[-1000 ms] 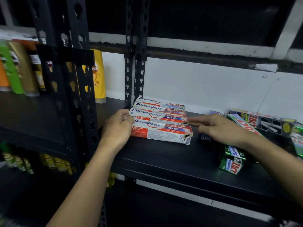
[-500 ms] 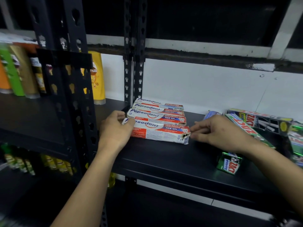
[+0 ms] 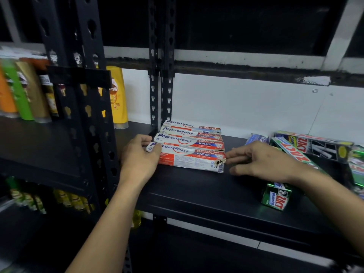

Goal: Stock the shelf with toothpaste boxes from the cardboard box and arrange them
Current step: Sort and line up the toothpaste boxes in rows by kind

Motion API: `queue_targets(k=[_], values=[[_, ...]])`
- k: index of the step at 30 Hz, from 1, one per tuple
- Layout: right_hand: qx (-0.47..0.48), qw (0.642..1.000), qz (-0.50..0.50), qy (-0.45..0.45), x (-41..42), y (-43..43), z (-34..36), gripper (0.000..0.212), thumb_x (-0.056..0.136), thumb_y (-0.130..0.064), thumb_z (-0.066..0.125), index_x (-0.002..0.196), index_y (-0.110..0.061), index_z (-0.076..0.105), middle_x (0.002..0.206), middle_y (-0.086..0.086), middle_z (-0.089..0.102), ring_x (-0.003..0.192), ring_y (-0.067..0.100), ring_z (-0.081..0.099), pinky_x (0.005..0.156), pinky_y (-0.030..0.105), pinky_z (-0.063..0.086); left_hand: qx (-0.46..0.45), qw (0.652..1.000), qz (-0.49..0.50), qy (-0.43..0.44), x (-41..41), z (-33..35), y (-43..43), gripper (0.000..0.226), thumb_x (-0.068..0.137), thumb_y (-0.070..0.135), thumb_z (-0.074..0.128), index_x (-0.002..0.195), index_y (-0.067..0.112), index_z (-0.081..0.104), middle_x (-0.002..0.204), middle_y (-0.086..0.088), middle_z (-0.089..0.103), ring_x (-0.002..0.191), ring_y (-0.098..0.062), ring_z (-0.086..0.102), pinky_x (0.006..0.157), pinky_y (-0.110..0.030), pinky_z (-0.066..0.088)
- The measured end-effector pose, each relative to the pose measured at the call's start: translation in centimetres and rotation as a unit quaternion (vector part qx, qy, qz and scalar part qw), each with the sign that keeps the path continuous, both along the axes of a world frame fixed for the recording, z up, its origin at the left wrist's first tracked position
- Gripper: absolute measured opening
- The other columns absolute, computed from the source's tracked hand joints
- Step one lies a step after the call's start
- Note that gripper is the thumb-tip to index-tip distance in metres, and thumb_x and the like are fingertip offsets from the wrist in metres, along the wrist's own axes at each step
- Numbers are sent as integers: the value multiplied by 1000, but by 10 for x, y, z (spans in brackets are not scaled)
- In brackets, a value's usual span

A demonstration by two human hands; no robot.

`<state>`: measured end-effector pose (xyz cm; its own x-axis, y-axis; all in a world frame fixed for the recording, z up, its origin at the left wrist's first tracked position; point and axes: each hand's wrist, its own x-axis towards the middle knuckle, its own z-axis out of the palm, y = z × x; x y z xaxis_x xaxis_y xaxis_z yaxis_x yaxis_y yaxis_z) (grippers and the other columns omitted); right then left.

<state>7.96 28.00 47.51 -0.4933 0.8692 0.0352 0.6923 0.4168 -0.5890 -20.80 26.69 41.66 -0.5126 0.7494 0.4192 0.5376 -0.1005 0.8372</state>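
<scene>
Several red-and-white Pepsodent toothpaste boxes (image 3: 189,141) lie side by side on the black shelf (image 3: 197,194), against the left post. The front Pepsodent box (image 3: 193,157) has a torn right end. My left hand (image 3: 137,160) grips its left end, thumb on top. My right hand (image 3: 262,160) has its fingers stretched out, the tips touching the torn right end. The cardboard box is not in view.
Green Zact boxes (image 3: 276,197) lie loosely on the right of the shelf, one (image 3: 315,146) at the back, next to a blue tube (image 3: 256,138). Black perforated uprights (image 3: 161,75) stand at the left. Shampoo bottles (image 3: 116,99) fill the neighbouring shelf.
My right hand has moved left from beside the green boxes to the torn end of the front box. My left hand stays on the box's left end.
</scene>
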Motion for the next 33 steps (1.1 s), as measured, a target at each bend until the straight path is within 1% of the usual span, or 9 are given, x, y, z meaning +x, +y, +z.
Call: queue_targets(k=[3, 7, 10, 18, 21, 25, 27, 29, 33], values=[[2, 1000, 2, -1, 0, 0, -1, 38, 81, -17, 74, 116, -29, 69, 106, -20, 72, 105, -9, 63, 102, 25, 46, -4, 1000, -1, 1, 1, 1, -1, 34, 85, 33, 70, 116, 19, 63, 111, 6, 65, 99, -11, 61, 88, -32, 53], [20, 1000, 1, -13, 4, 5, -4, 33, 84, -16, 71, 112, -34, 71, 100, -24, 72, 102, -24, 53, 78, -6, 36, -6, 1000, -3, 6, 0, 0, -1, 34, 83, 33, 72, 114, 22, 63, 111, 6, 65, 99, -10, 61, 89, -34, 54], [23, 1000, -3, -19, 8, 10, -7, 35, 84, -15, 70, 115, -31, 70, 99, -24, 72, 102, -27, 51, 72, -10, 32, -3, 1000, -7, 5, 0, -1, -2, 31, 82, 32, 72, 110, 23, 64, 110, 6, 66, 96, -9, 62, 88, -35, 54], [33, 999, -9, -24, 9, 5, -4, 36, 84, -18, 70, 118, -31, 68, 101, -25, 72, 110, -18, 54, 82, -5, 35, -3, 1000, -18, 11, 0, -1, -1, 28, 83, 31, 73, 108, 23, 64, 110, 4, 66, 97, -11, 62, 89, -37, 54], [59, 998, -21, -1, 13, -7, -1, 40, 84, -22, 72, 122, -33, 64, 112, -25, 68, 106, -17, 57, 102, 19, 44, 0, 1000, -17, 17, 1, 0, -2, 25, 83, 29, 73, 106, 24, 64, 110, 3, 65, 95, -13, 62, 88, -36, 52], [176, 981, -82, 19, 40, -41, -3, 29, 85, -44, 69, 113, -37, 68, 109, -25, 68, 85, -8, 64, 87, 20, 48, -2, 999, -6, 48, 1, -1, -3, 22, 83, 31, 71, 103, 25, 65, 107, 1, 66, 95, -17, 63, 88, -38, 52], [219, 972, -85, 13, 59, -62, -15, 35, 83, -59, 62, 113, -40, 68, 113, -28, 66, 110, -4, 60, 98, 20, 43, 0, 997, -4, 81, 2, 0, -4, 22, 84, 30, 70, 104, 22, 66, 107, -2, 66, 97, -21, 63, 89, -40, 51], [220, 974, -56, 11, 75, -79, -29, 47, 82, -68, 58, 122, -44, 62, 132, -30, 55, 136, -5, 38, 112, 21, 30, 9, 993, -10, 117, 4, 1, -7, 24, 85, 27, 69, 107, 17, 66, 108, -4, 65, 99, -24, 62, 90, -40, 49], [267, 961, -69, 13, 97, -89, -47, 52, 78, -69, 61, 123, -43, 57, 139, -26, 50, 139, -11, 26, 111, 23, 34, 58, 975, 1, 216, 25, 4, -19, 30, 87, 26, 66, 115, 14, 64, 114, -6, 65, 107, -27, 56, 91, -41, 45]])
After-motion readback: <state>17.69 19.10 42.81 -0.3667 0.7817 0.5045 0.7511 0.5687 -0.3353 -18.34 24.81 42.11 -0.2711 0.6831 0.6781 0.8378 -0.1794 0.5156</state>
